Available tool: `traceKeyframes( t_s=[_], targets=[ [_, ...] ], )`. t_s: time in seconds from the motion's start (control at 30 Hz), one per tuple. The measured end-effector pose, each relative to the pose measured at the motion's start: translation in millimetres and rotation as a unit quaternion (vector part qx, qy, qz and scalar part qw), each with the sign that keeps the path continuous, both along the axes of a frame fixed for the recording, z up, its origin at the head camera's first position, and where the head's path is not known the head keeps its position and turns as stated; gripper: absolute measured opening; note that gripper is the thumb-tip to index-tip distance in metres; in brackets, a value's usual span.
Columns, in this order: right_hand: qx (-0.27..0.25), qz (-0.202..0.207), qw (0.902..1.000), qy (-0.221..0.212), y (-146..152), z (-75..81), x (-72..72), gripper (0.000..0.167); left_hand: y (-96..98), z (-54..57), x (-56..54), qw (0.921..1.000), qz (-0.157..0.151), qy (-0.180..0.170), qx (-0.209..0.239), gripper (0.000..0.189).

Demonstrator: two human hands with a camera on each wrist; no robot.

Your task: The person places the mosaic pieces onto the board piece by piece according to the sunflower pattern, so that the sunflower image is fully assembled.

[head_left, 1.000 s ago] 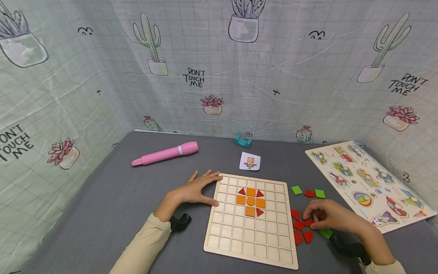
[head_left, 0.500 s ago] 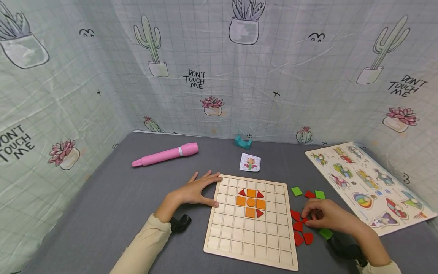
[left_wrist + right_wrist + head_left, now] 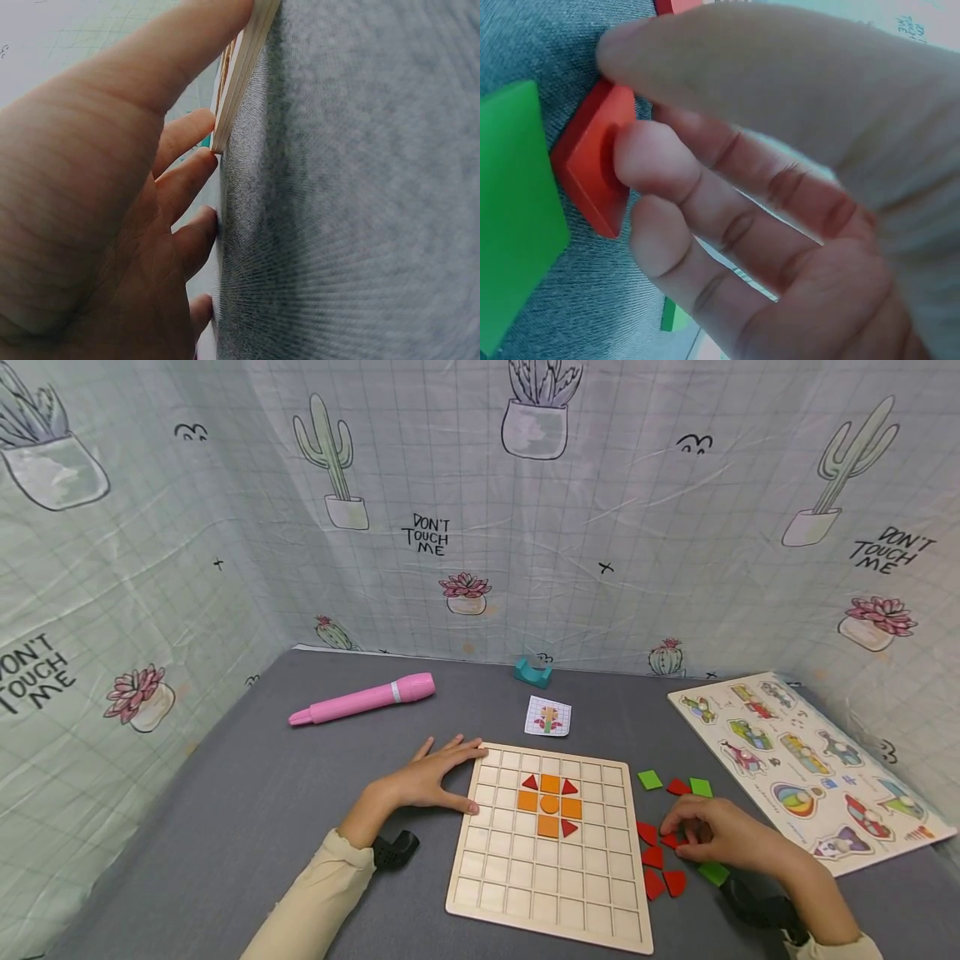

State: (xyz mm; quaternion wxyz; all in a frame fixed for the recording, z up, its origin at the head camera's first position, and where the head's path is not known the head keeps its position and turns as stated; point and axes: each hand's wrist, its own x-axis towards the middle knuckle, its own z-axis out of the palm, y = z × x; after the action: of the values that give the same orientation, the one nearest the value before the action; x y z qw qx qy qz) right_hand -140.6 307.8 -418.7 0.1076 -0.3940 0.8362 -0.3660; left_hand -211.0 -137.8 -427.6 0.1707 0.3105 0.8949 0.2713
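Observation:
My left hand (image 3: 426, 777) lies spread at the wooden grid board (image 3: 510, 877), its thumb and index finger touching the left edge. In the left wrist view the thumb (image 3: 172, 52) crosses the board's side. Orange squares, an orange circle (image 3: 550, 804) and red triangles sit in the grid's upper middle. Right of the board, my right hand (image 3: 723, 833) has its fingers curled at a small red tile (image 3: 600, 169) on the table. The thumb meets the tile's top end and a fingertip presses its face. Several red tiles (image 3: 653, 883) and a green square tile (image 3: 514, 217) lie close by.
Behind the board lie a printed picture card (image 3: 548, 716) and a teal holder (image 3: 533, 673). A pink pen-shaped stick (image 3: 363, 699) is at the back left. A picture puzzle board (image 3: 806, 768) lies at the right. Patterned cloth (image 3: 480, 527) walls surround the table.
The red tile under my right fingers has shifted slightly left and away, and turned a little. My left hand and the grid board have stayed put.

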Motion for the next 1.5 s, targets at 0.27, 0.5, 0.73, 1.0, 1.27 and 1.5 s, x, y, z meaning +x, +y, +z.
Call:
traceKeyframes(
  t_s=[0.27, 0.5, 0.73, 1.0, 1.27, 1.5],
  targets=[
    [-0.006, -0.01, 0.9997, 0.021, -11.3, 7.8, -4.4, 0.021, -2.4, 1.6, 0.4, 1.0, 0.0, 0.005, 0.003, 0.085],
    [0.0, -0.011, 0.9995, 0.029, -37.5, 15.5, -8.9, 0.018, -0.4, 0.4, 0.0, 1.0, -0.003, 0.005, -0.003, 0.086],
    [0.026, -0.011, 0.9995, -0.011, -71.2, 20.8, -13.5, 0.016, -0.8, 0.0, 0.4, 1.0, -0.001, 0.008, -0.001, 0.086],
    [0.042, 0.008, 0.999, -0.016, -105.2, 19.4, -21.1, 0.016, -0.4, 0.8, 0.2, 1.0, -0.002, 0.005, 0.001, 0.086],
    [0.053, 0.021, 0.9983, -0.014, -139.7, 15.3, -22.8, 0.015, -0.4, 1.4, 0.5, 1.0, 0.001, 0.001, 0.002, 0.086],
    [0.066, 0.018, 0.9977, -0.002, -159.7, 12.4, -23.8, 0.012, 0.3, 2.3, -0.2, 1.0, 0.003, -0.004, 0.001, 0.086]
  ],
)
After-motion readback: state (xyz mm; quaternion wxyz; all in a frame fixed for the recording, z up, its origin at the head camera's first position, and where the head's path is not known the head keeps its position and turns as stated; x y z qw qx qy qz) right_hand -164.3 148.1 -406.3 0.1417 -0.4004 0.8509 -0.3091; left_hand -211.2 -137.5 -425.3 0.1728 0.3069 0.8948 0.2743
